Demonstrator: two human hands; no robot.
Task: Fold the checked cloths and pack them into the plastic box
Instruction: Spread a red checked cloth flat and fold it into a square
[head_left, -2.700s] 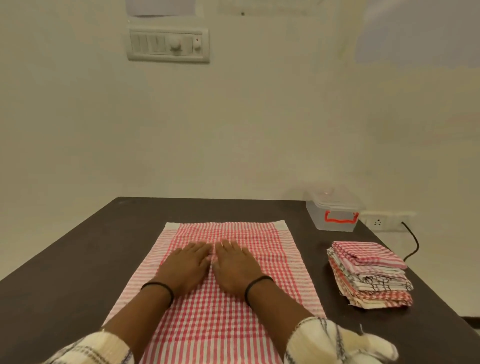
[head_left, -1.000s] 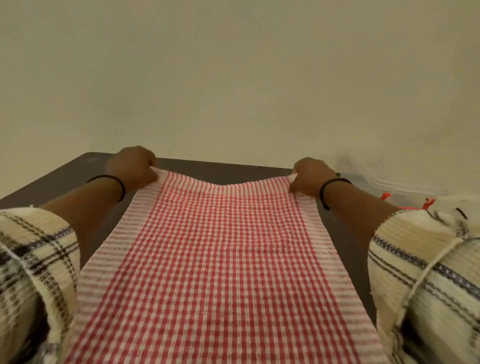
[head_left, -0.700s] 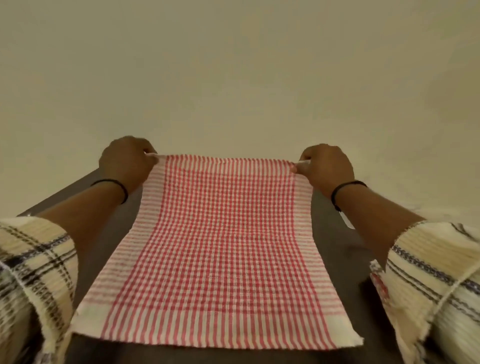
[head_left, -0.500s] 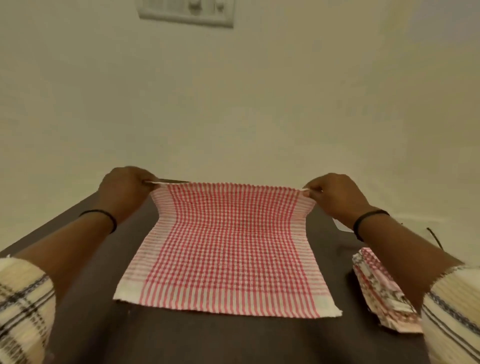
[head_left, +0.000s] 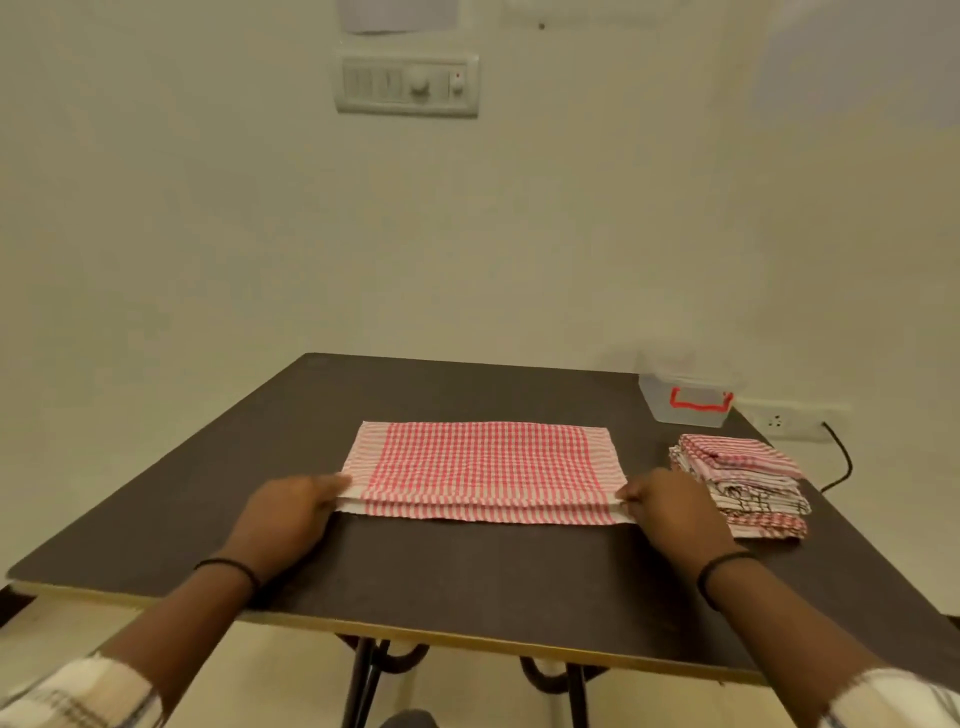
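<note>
Head view: the red checked cloth (head_left: 483, 470) lies folded in half on the dark worktop (head_left: 467, 571), long axis running left to right, its doubled free edges facing the person. The left hand (head_left: 288, 512) pinches the near-left corner; the right hand (head_left: 670, 506) pinches the near-right corner, fingers (head_left: 631, 493) closed on the edge. A stack of folded cloths (head_left: 743, 483) sits just right of the right hand, the plastic box (head_left: 685, 405) beyond it.
</note>
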